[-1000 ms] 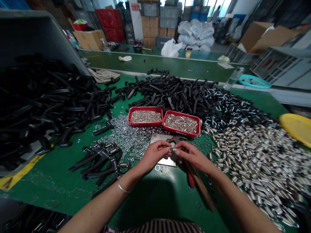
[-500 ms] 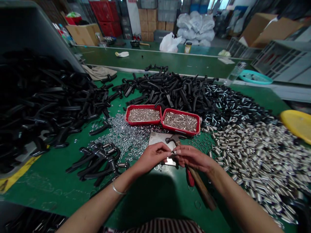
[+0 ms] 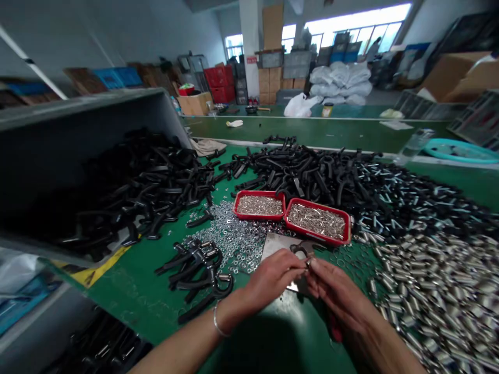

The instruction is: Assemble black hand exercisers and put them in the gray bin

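Note:
My left hand (image 3: 275, 275) and my right hand (image 3: 335, 285) meet fingertip to fingertip above a metal plate (image 3: 275, 245). Both are closed in a pinch around a small shiny spring (image 3: 308, 264), mostly hidden by the fingers. Just beyond them lies a hammer (image 3: 299, 249), its head on the plate and its handle covered by my right hand. A red handle (image 3: 335, 330) shows under my right wrist. To the left of my left hand sits a cluster of black clamp-like parts (image 3: 195, 275), some fitted with springs.
Two red trays (image 3: 259, 215) (image 3: 348, 228) of small metal pins stand behind the plate. Loose nuts (image 3: 234, 239) spread to the left. Springs (image 3: 440, 285) heap on the right, black parts (image 3: 312, 169) at the back. A large grey bin (image 3: 171, 111) of black parts lies left.
The view has swung up and to the left, showing more of the room and bin. My hands stay pinched together over the plate, with the spring now more covered.

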Demonstrator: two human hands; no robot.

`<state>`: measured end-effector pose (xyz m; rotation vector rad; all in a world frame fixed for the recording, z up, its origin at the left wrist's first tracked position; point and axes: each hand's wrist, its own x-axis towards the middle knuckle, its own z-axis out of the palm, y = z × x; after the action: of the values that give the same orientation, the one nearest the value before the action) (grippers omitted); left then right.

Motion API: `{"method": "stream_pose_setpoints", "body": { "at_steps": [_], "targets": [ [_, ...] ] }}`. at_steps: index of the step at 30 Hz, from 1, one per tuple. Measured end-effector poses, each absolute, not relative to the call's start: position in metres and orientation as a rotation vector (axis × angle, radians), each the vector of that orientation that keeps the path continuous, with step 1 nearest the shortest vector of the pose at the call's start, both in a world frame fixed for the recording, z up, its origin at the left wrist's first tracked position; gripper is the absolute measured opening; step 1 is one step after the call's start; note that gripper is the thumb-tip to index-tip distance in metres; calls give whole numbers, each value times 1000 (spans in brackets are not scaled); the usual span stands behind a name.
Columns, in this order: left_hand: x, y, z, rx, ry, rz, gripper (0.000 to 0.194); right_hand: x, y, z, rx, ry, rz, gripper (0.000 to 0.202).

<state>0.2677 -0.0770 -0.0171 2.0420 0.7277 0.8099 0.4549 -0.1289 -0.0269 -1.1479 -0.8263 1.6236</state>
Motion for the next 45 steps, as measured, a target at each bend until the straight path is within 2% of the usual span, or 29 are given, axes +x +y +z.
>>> {"method": "stream_pose_setpoints", "body": {
  "at_steps": [2, 6, 10, 12, 14, 16, 18, 21, 23, 25, 28, 33, 41, 45],
  "targets": [
    [263, -81, -17, 2188, 656, 724, 25, 441, -128, -33, -1118, -752, 1582, 28],
    [229, -64, -12, 2362, 758, 621, 28, 442, -128, -35, -1334, -958, 1336, 35],
    [152, 1, -4, 2457, 1313, 635, 25, 450, -126, -30, -1409, -1135, 1161, 36],
    [108, 40, -7, 2461, 1709, 462, 28, 449, -121, -30, -1368, -1114, 1190, 35],
    [72, 72, -13, 2391, 1880, 271, 37, 444, -114, -31, -1319, -1063, 1235, 34],
    [49, 95, -18, 2347, 1786, 131, 52, 439, -107, -33, -1280, -1003, 1271, 33],
    [41, 105, -16, 2312, 1690, 144, 59, 437, -102, -36, -1266, -939, 1281, 32],
    [55, 92, -1, 2080, 1545, 463, 61, 439, -100, -39, -1277, -894, 1260, 30],
    [82, 64, 9, 1744, 1301, 698, 62, 441, -101, -41, -1283, -887, 1246, 29],
    [123, 27, 11, 1417, 1040, 780, 59, 442, -102, -43, -1291, -873, 1241, 30],
    [194, -20, -5, 1142, 768, 741, 42, 441, -100, -42, -1325, -863, 1228, 33],
    [270, -38, -41, 1091, 740, 679, 42, 442, -100, -34, -1348, -886, 1132, 34],
    [297, -41, -52, 804, 571, 718, 39, 434, -105, -27, -1372, -909, 989, 30],
    [294, -46, -51, 850, 422, 526, 49, 435, -99, -28, -1345, -941, 1028, 26]
  ]
}}
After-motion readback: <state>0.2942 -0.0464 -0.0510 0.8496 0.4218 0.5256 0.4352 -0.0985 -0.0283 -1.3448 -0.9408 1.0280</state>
